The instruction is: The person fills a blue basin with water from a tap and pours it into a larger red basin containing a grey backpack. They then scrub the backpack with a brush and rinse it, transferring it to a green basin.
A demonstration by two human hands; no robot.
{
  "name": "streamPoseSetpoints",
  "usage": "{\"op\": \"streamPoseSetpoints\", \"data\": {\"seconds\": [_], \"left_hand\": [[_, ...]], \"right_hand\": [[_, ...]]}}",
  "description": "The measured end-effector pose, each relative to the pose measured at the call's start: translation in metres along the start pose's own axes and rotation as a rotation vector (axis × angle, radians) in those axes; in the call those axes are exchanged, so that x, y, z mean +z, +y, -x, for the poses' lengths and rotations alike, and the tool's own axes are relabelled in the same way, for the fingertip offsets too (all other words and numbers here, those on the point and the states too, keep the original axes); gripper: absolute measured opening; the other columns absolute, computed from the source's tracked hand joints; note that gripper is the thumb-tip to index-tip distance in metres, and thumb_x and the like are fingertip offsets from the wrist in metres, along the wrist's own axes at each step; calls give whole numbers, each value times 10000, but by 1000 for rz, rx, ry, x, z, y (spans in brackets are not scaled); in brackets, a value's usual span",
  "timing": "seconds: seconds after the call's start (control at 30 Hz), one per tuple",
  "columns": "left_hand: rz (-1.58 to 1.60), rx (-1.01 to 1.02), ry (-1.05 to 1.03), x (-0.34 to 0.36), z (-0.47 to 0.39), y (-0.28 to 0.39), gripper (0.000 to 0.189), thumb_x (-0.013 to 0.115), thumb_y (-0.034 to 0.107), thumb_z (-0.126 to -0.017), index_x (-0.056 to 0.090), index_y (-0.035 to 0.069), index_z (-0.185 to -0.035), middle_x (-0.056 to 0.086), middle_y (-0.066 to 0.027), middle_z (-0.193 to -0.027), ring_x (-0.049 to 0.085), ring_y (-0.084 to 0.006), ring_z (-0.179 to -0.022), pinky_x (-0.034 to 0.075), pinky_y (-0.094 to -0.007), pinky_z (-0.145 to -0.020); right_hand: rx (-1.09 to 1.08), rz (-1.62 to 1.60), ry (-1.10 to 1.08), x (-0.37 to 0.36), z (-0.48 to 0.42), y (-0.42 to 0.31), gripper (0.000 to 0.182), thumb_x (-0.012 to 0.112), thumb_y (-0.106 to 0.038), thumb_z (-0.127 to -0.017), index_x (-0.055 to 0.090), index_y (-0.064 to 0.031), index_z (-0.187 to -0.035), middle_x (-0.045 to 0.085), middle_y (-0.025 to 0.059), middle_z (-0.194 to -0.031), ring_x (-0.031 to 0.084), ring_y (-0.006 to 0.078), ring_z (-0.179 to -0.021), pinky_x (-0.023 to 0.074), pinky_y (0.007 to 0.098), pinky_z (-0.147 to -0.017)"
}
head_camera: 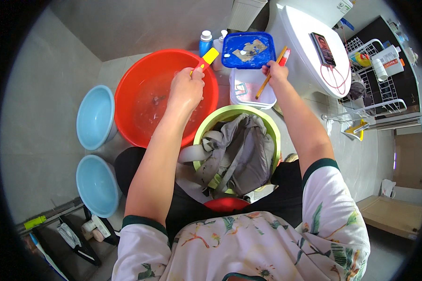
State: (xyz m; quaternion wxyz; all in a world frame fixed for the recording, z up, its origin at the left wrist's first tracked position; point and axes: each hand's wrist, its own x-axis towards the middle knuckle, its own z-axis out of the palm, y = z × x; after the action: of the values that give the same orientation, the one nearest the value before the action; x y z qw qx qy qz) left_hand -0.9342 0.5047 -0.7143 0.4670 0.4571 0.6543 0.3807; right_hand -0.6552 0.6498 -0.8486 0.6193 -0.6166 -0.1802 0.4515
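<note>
My left hand (187, 87) is over the red basin, shut around a small red-and-yellow handled tool (206, 61); its exact kind is unclear. Below it, the large red plastic basin (126, 121) holds cloudy water. My right hand (277, 73) grips a thin wooden stick (266, 84) by the corner of a blue plastic lid (228, 47). Wet brownish scraps and white bits lie on that lid. Beneath the lid stands a clear plastic container (236, 100). Between my knees, a pale green tub (276, 135) holds a grey fabric bag with straps (248, 154).
Two light blue basins (95, 117) (95, 186) stand at left. A blue bottle (205, 44) and a white pump bottle (218, 52) are behind the red basin. At right are a white toilet (299, 31), a phone (323, 49) with a cable on its lid, and a wire rack (387, 102).
</note>
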Motion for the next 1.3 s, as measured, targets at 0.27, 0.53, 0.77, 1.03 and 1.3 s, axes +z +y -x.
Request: {"op": "streamPoseSetpoints", "data": {"seconds": [0.27, 0.53, 0.77, 1.03, 1.3], "left_hand": [[-583, 607, 220, 37, -2, -23, 274, 530, 262, -918, 628, 56, -1071, 611, -160, -966, 614, -328, -869, 491, -425, -743], [-535, 1009, 35, 68, 19, -32, 435, 708, 313, -784, 628, 47, -1118, 540, -147, -1028, 532, -306, -993, 457, -395, -851], [-360, 816, 98, 53, 17, -34, 392, 672, 307, -824, 622, 20, -1085, 523, -186, -1083, 512, -331, -1009, 423, -389, -904], [-620, 787, 34, 50, 23, -78, 338, 652, 274, -835, 637, 51, -1090, 545, -159, -1068, 572, -246, -887, 480, -339, -817], [-628, 627, -236, 67, 56, -120, 340, 665, 245, -814, 627, 17, -1063, 545, -221, -1067, 527, -353, -1041, 417, -391, -924]], "right_hand": [[290, -124, -226, -65, 96, 23, 89, 572, 8, -815, 496, 40, -851, 558, 109, -667, 560, 189, -537, 502, 286, -464], [255, -93, -266, -142, 120, -26, 86, 579, -21, -833, 506, -3, -874, 552, 75, -656, 545, 161, -528, 480, 269, -448], [186, 78, -170, -279, 118, -131, 83, 591, -57, -835, 516, -46, -801, 565, 38, -660, 543, 139, -526, 477, 250, -501], [211, -363, 175, -397, 104, -95, 105, 507, -83, -892, 523, 17, -919, 537, 40, -648, 524, 136, -520, 454, 230, -475], [171, -349, 16, -531, 67, 17, 122, 512, -45, -830, 494, -37, -710, 544, 59, -603, 552, 171, -512, 490, 261, -457]]}}
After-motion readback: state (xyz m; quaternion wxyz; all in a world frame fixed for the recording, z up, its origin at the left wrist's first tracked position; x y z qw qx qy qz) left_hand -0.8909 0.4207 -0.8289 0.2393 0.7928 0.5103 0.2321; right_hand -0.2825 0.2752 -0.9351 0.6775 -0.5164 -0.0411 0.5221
